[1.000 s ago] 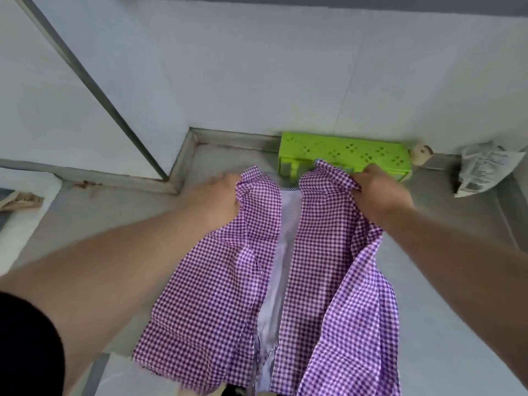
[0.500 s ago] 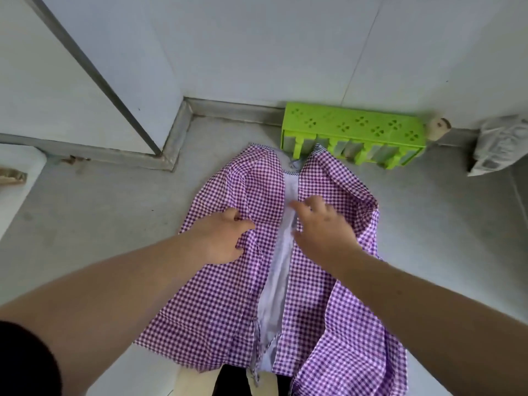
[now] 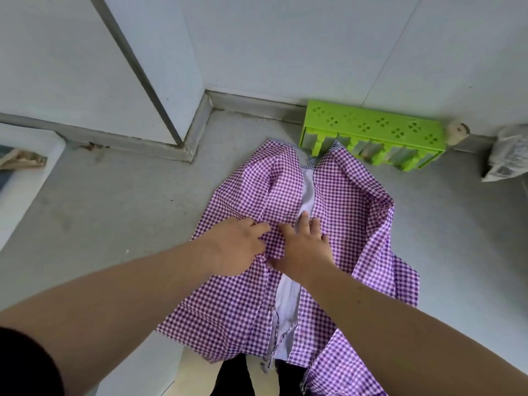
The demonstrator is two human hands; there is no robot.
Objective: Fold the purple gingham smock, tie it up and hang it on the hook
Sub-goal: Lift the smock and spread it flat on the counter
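Note:
The purple gingham smock [image 3: 351, 201] lies flat on the grey counter [image 3: 120, 207]. Its two side panels meet over a pale lining strip down the middle. The collar end touches the green hook rack [image 3: 371, 130], which lies against the back wall. The hem hangs over the counter's near edge. My left hand [image 3: 237, 247] is at the smock's middle, its curled fingers pinching the inner edge of the left panel. Right beside it, my right hand [image 3: 305, 247] presses on the cloth with straight, spread fingers across the lining strip.
A crumpled white bag [image 3: 505, 152] sits at the far right by the wall, and a small beige round object [image 3: 457, 131] lies beside the rack. A white tray [image 3: 28, 178] holding a brown item stands at the left. A wall corner [image 3: 183, 132] juts out behind the counter.
Both hands let go of the collar, which was held up near the rack. The smock now lies on the counter, and both hands have moved down to its middle, close together.

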